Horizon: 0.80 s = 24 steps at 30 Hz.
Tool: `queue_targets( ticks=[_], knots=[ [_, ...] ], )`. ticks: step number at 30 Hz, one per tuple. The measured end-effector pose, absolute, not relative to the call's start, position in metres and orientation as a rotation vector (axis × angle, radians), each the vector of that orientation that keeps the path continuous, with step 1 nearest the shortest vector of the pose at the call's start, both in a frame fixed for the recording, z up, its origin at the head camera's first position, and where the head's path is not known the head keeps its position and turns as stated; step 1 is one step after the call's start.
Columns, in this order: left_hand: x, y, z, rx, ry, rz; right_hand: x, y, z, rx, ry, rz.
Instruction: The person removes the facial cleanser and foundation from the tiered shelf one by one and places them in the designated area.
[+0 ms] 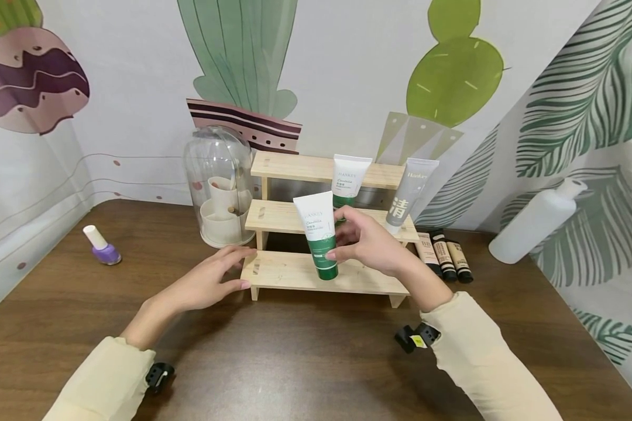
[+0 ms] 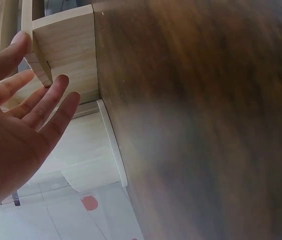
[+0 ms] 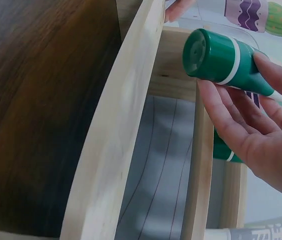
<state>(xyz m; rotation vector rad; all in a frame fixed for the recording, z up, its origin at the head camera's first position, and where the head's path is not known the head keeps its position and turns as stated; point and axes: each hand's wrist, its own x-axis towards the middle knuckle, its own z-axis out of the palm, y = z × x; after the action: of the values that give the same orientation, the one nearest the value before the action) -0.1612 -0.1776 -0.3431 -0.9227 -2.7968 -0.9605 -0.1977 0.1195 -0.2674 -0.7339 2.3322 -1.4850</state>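
Observation:
My right hand (image 1: 366, 240) pinches a white-and-green squeeze tube (image 1: 321, 234) between thumb and fingers. The tube tilts slightly, green cap down, in front of the wooden three-step display rack (image 1: 279, 266). In the right wrist view, the cap's base is apart from the boards. My left hand (image 1: 205, 278) touches the left end of the rack's lowest step, its fingers spread and fairly straight; the left wrist view shows the thumb at the board's edge. On the middle step stand a similar white-and-green tube (image 1: 349, 175), partly hidden, and a grey tube (image 1: 408, 193).
Purple nail polish (image 1: 105, 251) stands at the left. A clear dome (image 1: 205, 152) covers a white organizer (image 1: 216, 225) beside the rack. Several small tubes (image 1: 445, 257) lie to the right, near a white bottle (image 1: 537, 222). A patterned wall covering (image 1: 342, 76) rises behind.

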Motion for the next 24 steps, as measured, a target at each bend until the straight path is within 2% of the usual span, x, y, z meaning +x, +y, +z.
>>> queue_targets(
  ticks=[24],
  knots=[
    [-0.162, -0.177, -0.343, -0.927, -2.790, -0.954, -0.187, 0.173, -0.271, -0.641, 2.174, -1.441]
  ],
)
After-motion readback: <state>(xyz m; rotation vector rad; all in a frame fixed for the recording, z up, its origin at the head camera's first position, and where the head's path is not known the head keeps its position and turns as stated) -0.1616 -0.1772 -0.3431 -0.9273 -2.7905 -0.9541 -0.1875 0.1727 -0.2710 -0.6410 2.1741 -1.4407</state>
